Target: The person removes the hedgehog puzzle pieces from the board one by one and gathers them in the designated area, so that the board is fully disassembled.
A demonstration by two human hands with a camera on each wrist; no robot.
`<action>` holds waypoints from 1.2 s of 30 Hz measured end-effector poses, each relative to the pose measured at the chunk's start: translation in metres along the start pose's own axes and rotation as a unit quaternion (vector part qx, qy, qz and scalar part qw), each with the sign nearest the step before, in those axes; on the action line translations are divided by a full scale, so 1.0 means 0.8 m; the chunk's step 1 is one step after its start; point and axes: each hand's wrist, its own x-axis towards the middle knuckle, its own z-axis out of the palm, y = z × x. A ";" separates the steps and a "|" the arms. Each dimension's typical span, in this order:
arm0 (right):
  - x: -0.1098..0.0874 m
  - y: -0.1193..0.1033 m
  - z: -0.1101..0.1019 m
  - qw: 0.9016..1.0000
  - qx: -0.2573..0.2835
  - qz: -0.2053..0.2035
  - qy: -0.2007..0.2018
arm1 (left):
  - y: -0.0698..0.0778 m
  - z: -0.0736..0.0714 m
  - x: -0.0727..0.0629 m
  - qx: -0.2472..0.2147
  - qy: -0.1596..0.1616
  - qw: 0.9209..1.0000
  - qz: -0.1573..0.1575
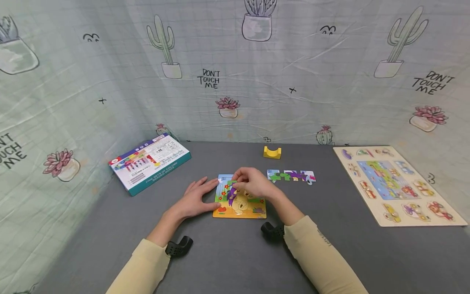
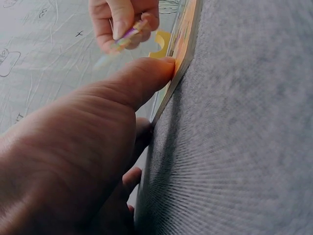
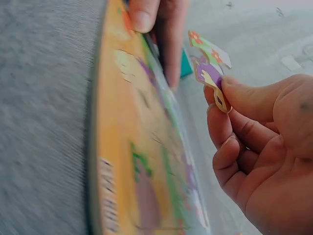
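Note:
A small picture puzzle board (image 1: 242,213) with an orange lower border lies flat on the grey table. My left hand (image 1: 197,199) is at its left side, fingers stretched out and thumb (image 2: 156,68) touching the board's edge. Above the board, my right hand (image 1: 255,183) pinches a puzzle piece (image 3: 211,68) between thumb and fingers. The piece shows red flowers, green and purple, and is held tilted, apart from the board in the right wrist view. Pale cut-out outlines show in the board's middle. The right hand hides part of its upper right corner.
Loose puzzle pieces (image 1: 299,176) in green and purple lie in a row right of the board. Behind them stands a yellow arch-shaped block (image 1: 272,153). A flat teal and white box (image 1: 150,163) lies at left, a large wooden picture board (image 1: 374,206) at right. A printed curtain hangs behind.

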 end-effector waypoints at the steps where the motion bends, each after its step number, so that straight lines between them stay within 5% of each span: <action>1: 0.000 0.000 -0.003 1.000 0.002 -0.004 -0.001 | 0.000 0.000 -0.001 0.002 0.001 1.000 0.000; 11: -0.012 0.006 -0.038 1.000 0.018 -0.005 0.019 | -0.002 0.000 0.000 0.005 0.000 1.000 0.001; 36: -0.064 0.066 -0.103 0.996 -0.060 0.030 0.058 | 0.001 -0.001 -0.003 0.002 0.000 1.000 0.000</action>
